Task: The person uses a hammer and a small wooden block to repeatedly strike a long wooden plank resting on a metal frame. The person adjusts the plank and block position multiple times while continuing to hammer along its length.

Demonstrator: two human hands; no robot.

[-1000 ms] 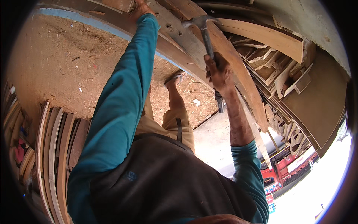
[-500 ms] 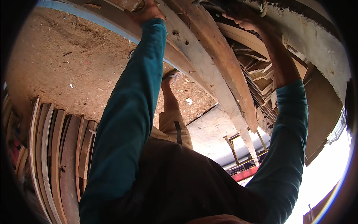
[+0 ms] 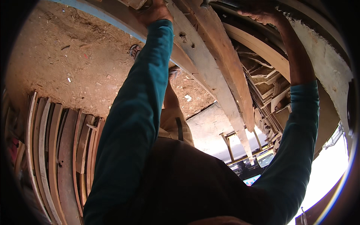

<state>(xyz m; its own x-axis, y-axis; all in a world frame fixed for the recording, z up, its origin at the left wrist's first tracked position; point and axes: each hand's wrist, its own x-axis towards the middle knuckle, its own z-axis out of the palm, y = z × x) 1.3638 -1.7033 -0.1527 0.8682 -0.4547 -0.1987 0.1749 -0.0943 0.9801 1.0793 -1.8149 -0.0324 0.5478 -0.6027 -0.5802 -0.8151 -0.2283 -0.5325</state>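
At the top edge my left hand [image 3: 154,14] is bent over the long wooden beams, its fingers curled and partly cut off by the frame. Whatever those fingers hold is hidden. My right hand [image 3: 258,15] is closed round the dark handle of a hammer, whose metal head [image 3: 205,3] lies over the brown beam [image 3: 225,60] at the top. Beside that beam runs a paler, weathered beam [image 3: 202,56] with dark holes in it. Both beams slant down towards the right, below and between my arms.
Several upright planks [image 3: 67,150] stand in a row at the lower left. Sandy ground [image 3: 75,63] with wood chips spreads beyond them. Wood scraps [image 3: 270,86] are heaped under my right arm, beside a rough pale ledge [image 3: 318,52]. A person's foot [image 3: 135,50] shows near the blue edge.
My right hand has moved slightly right and up with the hammer. My left hand has shifted a little to the right. A foot has come into sight beside my left forearm.
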